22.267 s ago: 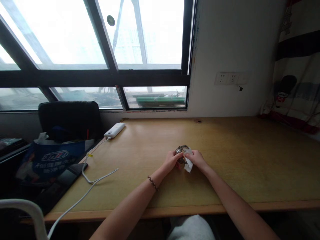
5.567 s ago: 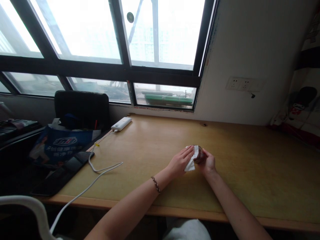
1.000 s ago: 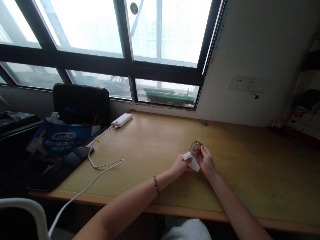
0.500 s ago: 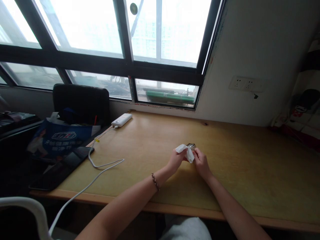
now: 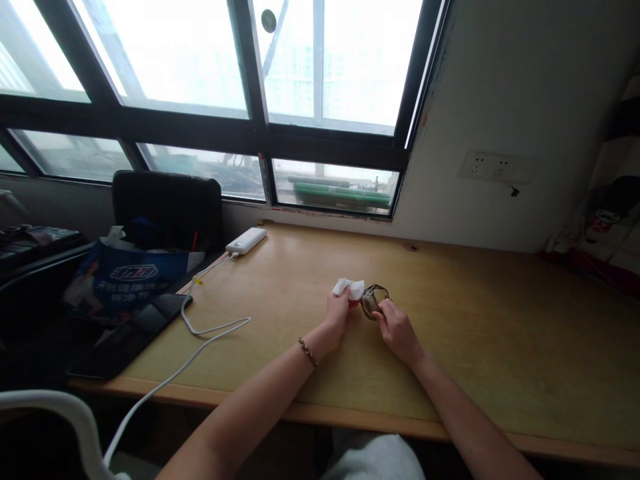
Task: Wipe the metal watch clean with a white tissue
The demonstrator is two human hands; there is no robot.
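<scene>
Above the wooden desk (image 5: pixel 300 267), my left hand (image 5: pixel 339 308) is closed on a crumpled white tissue (image 5: pixel 350 288). Something small and red shows under the tissue beside my fingers; I cannot make out what it is. My right hand (image 5: pixel 395 325) pinches the right side of a dark-rimmed, ring-shaped object (image 5: pixel 369 303), perhaps a watch or bracelet. It is tilted upright, with its loop facing me, and its left edge is close to the tissue. Whether the two touch is unclear.
A white power bank (image 5: pixel 247 241) lies at the desk's back left, with a white cable (image 5: pixel 210 341) running over the front edge. A dark flat device (image 5: pixel 133 333) rests at the left edge. Beyond are a blue bag (image 5: pixel 133 280) and a black chair (image 5: pixel 167 207).
My left hand has moved left with the tissue, away from my right hand. The ring-shaped object, mostly covered before, now shows in my right hand. The view has shifted slightly.
</scene>
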